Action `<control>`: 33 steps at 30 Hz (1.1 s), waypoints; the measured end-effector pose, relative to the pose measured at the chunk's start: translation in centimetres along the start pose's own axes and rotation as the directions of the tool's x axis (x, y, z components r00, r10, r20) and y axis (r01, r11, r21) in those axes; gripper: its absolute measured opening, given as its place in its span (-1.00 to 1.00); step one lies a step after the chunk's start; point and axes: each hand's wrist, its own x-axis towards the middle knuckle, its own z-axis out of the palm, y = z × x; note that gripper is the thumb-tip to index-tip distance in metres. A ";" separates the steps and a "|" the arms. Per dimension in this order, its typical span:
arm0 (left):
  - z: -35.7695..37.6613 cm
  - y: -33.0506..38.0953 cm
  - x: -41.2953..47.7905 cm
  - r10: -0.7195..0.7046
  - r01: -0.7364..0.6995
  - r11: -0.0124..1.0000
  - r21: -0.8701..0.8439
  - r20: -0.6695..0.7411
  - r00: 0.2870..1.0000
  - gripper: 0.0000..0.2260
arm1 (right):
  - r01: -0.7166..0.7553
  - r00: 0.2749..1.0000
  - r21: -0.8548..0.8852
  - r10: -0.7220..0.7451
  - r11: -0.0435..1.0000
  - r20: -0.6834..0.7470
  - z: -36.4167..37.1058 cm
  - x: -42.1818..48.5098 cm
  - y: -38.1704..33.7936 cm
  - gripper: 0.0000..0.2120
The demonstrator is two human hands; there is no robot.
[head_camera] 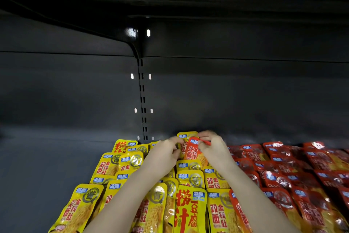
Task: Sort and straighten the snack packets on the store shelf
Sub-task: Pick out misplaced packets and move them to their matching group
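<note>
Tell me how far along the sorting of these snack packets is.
Partly done. The red packets are mostly massed on the right, the yellow packets on the left. In hand: the right hand pinches a stray red packet at the back of the yellow side, while the left hand holds a back yellow packet. Remaining: a second red packet among the front yellows, and many packets lie crooked.
</note>
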 end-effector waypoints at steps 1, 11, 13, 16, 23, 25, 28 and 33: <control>0.0 -0.1 0.0 -0.006 0.006 1.000 -0.014 -0.020 1.000 -0.70 | 0.004 1.000 -0.018 -0.004 1.000 0.010 0.0 0.0 0.1 -0.76; 1.0 -0.4 0.2 -0.004 0.003 1.000 -0.031 -0.025 1.000 -0.61 | 0.032 0.997 -0.183 -0.017 0.983 0.080 0.2 -0.4 0.4 -0.78; 1.0 -0.4 0.2 -0.003 0.003 1.000 -0.010 -0.026 1.000 -0.61 | 0.041 0.995 -0.213 -0.021 0.976 0.096 0.3 -0.5 0.3 -0.79; 1.0 -0.7 0.3 -0.009 0.010 1.000 0.007 -0.046 0.999 -0.60 | 0.063 0.994 -0.245 -0.040 0.968 0.097 0.3 -0.4 0.3 -0.81; 1.1 -0.9 0.5 -0.001 0.000 0.989 0.146 0.007 1.000 -0.60 | 0.106 0.993 -0.289 -0.089 0.951 0.071 0.6 -0.4 0.1 -0.86; 1.1 -1.0 0.4 0.005 -0.006 0.988 0.151 0.012 1.000 -0.62 | 0.128 0.991 -0.310 -0.110 0.942 0.077 0.5 -0.5 0.0 -0.85; 1.0 -1.1 0.3 0.033 -0.037 0.986 0.163 0.027 0.999 -0.61 | 0.147 0.988 -0.338 -0.124 0.929 0.087 0.4 -0.6 -0.1 -0.85; 0.8 -0.9 0.0 0.038 -0.047 0.986 0.162 0.060 0.998 -0.54 | 0.171 0.985 -0.409 -0.140 0.896 0.105 0.2 -0.6 0.2 -0.84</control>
